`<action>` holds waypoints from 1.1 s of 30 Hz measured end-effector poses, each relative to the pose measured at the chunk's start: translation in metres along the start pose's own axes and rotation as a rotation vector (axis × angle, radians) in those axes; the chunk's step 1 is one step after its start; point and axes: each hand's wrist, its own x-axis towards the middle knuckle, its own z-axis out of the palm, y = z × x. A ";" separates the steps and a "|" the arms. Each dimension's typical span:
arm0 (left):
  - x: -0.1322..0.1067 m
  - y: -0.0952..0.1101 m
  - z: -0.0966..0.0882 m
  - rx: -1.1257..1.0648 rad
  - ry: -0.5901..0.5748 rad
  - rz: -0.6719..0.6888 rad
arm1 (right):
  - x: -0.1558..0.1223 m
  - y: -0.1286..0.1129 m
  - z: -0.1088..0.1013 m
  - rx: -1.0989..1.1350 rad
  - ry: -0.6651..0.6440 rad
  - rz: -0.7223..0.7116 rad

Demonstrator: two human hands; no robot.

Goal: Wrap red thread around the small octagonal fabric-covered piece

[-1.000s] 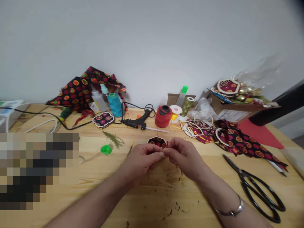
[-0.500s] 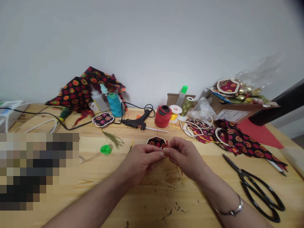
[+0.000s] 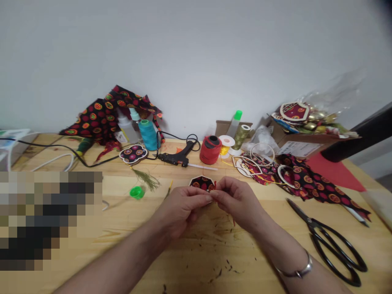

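Note:
My left hand is closed, thumb and fingers pinched at the lower edge of a small wood-rimmed ornament faced with dark patterned fabric. The fingers cover the ornament's lower part. Against those fingertips, my right hand is pinched shut on red thread, which shows above the fingers, while a loose end hangs below that hand. What lies exactly between the meeting fingertips is hidden. Straight behind the ornament stands a red thread spool.
Black-handled scissors lie at right. A glue gun, a teal thread cone, a green cap and a tasselled ornament are to the left. Wooden frames and patterned fabric lie right, before a cardboard box.
Both hands stay at the same spot with fingertips together. Only a very slight shift of the left fingers shows; the ornament and thread look unchanged.

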 end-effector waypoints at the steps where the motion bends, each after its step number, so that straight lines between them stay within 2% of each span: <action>1: 0.000 0.000 0.000 -0.009 -0.008 -0.001 | 0.000 0.000 0.000 0.001 0.002 0.000; 8: 0.002 0.000 0.000 -0.080 -0.028 -0.030 | 0.000 0.001 0.001 0.012 -0.004 0.003; 13: 0.001 0.001 0.000 -0.085 0.004 -0.027 | 0.000 0.001 0.001 0.025 -0.010 0.012; 17: 0.001 0.003 0.001 -0.078 0.034 0.004 | 0.000 0.000 -0.001 0.045 -0.073 0.078; 22: 0.001 0.004 0.001 -0.054 0.060 0.013 | 0.003 -0.002 -0.008 -0.057 -0.137 0.108; 28: 0.002 0.003 -0.001 -0.093 0.052 0.031 | 0.002 -0.011 -0.011 -0.076 -0.146 0.127; 33: 0.002 0.002 0.000 -0.075 0.063 0.038 | 0.002 -0.008 -0.010 -0.065 -0.110 0.122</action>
